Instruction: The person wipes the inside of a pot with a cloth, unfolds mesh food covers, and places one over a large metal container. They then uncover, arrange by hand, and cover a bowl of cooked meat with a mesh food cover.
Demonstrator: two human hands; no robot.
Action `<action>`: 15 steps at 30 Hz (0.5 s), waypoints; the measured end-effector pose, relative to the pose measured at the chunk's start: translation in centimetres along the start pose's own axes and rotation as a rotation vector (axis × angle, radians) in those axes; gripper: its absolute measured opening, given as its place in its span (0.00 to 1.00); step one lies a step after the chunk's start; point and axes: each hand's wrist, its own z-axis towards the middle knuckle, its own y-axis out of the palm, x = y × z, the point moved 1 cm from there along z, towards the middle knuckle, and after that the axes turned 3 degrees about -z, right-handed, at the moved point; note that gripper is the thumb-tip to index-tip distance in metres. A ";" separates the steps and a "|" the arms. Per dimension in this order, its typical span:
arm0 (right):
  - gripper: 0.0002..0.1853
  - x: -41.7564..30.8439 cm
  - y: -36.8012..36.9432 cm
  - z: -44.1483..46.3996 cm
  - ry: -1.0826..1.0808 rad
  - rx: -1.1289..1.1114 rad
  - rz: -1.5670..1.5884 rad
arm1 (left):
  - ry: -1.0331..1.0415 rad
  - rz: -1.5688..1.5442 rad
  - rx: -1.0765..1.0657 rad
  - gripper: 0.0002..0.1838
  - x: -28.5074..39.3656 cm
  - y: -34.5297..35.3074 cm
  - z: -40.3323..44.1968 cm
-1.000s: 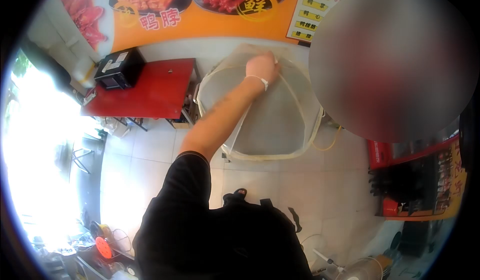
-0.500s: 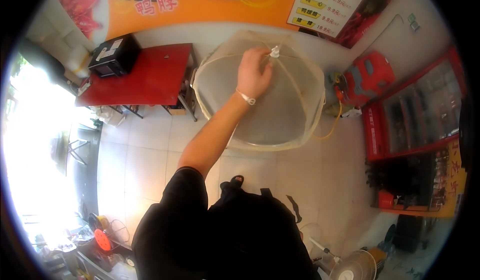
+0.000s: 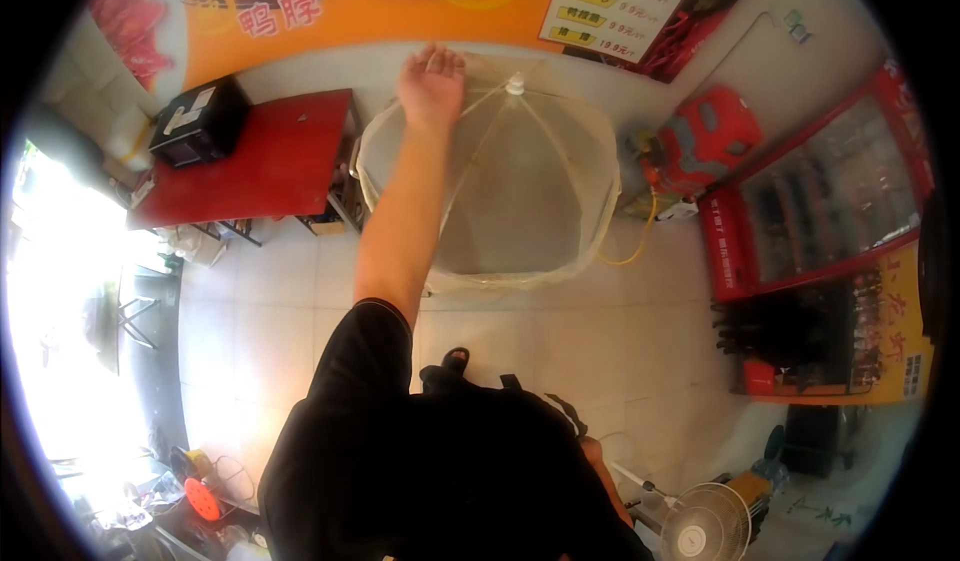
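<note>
A pale mesh food cover (image 3: 525,201) with ribs stands tent-like near the wall. Its white top knob (image 3: 515,85) is to the right of my left hand (image 3: 432,86). That hand reaches over the cover's far left part, palm turned up toward me, fingers loosely bent with nothing visible in them. Whether it touches the mesh I cannot tell. What lies under the cover is too dim to make out. Low at my right side, part of my right hand (image 3: 592,451) shows beside a black strap (image 3: 568,411); its fingers are hidden.
On the left stands a red table (image 3: 285,151) bearing a black microwave-like box (image 3: 203,121). To the right are a red-and-grey machine (image 3: 705,136) with a yellow hose (image 3: 645,231) and a red glass-front fridge (image 3: 820,191). A fan (image 3: 705,526) stands at lower right.
My left hand has left the area beside the knob and moved left and farther out, turning palm up. Part of my right hand has come into view. The whole view has shifted slightly.
</note>
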 end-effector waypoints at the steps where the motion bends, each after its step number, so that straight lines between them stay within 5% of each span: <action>1: 0.14 0.4 0.0 0.1 -0.001 -0.016 -0.021 | 0.008 -0.081 0.031 0.16 0.3 -0.2 0.8; 3: 0.15 1.3 0.1 0.1 -0.094 -0.002 -0.012 | -0.048 0.080 0.035 0.21 -0.4 -0.4 1.9; 5: 0.16 1.9 0.9 0.1 -0.173 0.039 0.028 | 0.158 1.468 -0.113 0.22 -1.3 2.1 0.8; 6: 0.15 2.8 1.7 0.3 -0.081 0.021 0.068 | 0.139 1.466 -0.125 0.22 -1.9 2.8 0.4; 9: 0.15 2.3 3.1 -0.8 0.052 0.025 0.128 | 0.582 2.143 -0.551 0.19 -3.7 4.3 -0.9; 12: 0.14 2.4 3.9 -1.3 0.042 0.022 0.110 | 0.294 2.056 -0.624 0.16 -5.2 3.3 -0.3; 14: 0.13 4.5 7.8 -0.4 0.390 0.147 0.563 | 0.303 2.069 -0.636 0.15 -6.3 3.3 -0.9; 15: 0.13 4.8 7.9 -1.0 0.395 0.153 0.575 | 0.333 2.091 -0.619 0.14 -6.6 3.4 -1.0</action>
